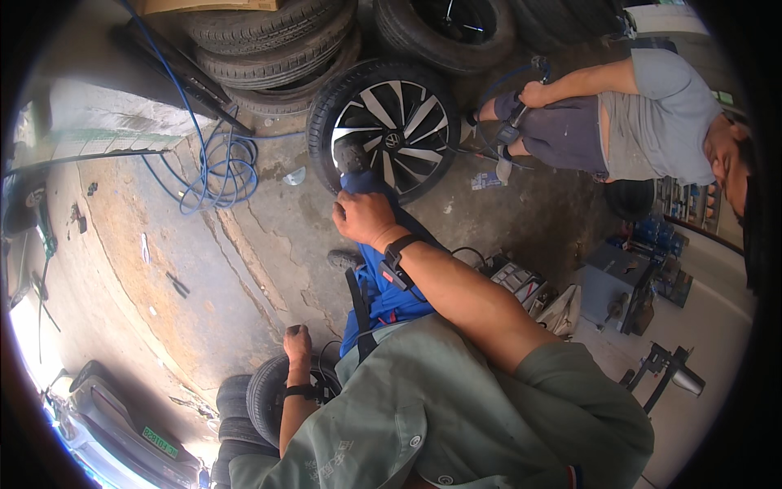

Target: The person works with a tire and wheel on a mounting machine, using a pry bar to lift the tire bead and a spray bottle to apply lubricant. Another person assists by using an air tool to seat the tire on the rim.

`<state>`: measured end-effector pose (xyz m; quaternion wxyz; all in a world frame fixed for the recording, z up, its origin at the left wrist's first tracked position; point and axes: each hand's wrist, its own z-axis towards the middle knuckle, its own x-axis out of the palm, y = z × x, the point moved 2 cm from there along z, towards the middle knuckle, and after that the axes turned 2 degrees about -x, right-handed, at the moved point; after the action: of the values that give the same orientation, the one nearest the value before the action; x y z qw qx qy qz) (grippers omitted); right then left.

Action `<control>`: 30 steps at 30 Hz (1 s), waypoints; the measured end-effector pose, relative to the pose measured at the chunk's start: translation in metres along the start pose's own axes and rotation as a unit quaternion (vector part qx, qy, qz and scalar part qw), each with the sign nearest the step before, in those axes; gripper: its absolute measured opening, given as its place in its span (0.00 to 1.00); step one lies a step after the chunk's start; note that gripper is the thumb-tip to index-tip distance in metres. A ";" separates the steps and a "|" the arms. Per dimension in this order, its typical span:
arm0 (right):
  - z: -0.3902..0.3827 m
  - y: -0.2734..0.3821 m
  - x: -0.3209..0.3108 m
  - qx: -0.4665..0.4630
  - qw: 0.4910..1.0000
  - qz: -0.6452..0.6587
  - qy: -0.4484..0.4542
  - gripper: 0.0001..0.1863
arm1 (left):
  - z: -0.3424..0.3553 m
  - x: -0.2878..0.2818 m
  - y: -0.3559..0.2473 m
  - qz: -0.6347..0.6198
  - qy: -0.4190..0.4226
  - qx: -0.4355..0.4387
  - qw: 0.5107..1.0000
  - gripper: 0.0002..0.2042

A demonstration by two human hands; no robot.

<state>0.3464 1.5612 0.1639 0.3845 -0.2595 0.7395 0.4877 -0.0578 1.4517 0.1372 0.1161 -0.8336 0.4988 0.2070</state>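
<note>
My right hand (366,218) is curled closed over my blue trouser leg, with nothing visible sticking out of it. Low at my left side hangs my left hand (297,342), its fingers folded into a loose fist and nothing showing in them. Beyond the right hand a wheel with a black and silver rim (399,140) lies face up on the floor, its tyre fitted. My dark shoe (351,156) is over the left part of that wheel. Beside my left forearm stands a tyre (269,399).
Stacked tyres (269,61) stand at the far left, near a coiled blue hose (216,175). A co-worker (652,122) at right holds a tool with a hose. Pliers (177,284) lie on the floor at left. A grey machine box (617,277) stands at right, a car (122,424) lower left.
</note>
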 end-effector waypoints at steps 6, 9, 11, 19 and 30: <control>0.003 -0.001 0.000 0.000 1.000 0.003 -0.002 0.12 | 0.000 -0.005 -0.007 0.005 -0.004 0.007 1.000 0.19; 0.005 0.001 0.001 0.002 1.000 0.004 -0.003 0.12 | 0.000 -0.006 -0.009 -0.003 -0.009 0.005 1.000 0.19; 0.006 0.001 0.002 0.003 1.000 0.004 -0.003 0.12 | -0.002 -0.009 -0.013 0.002 -0.012 0.006 1.000 0.19; 0.003 -0.004 -0.001 0.010 1.000 -0.003 0.002 0.12 | -0.010 -0.013 -0.029 0.022 -0.015 0.028 0.999 0.19; 0.002 -0.010 -0.004 0.010 1.000 0.001 -0.001 0.12 | -0.017 -0.007 -0.037 0.039 0.004 0.035 0.999 0.19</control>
<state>0.3567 1.5590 0.1618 0.3876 -0.2549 0.7439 0.4811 -0.0247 1.4684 0.1550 0.1356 -0.8099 0.5380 0.1903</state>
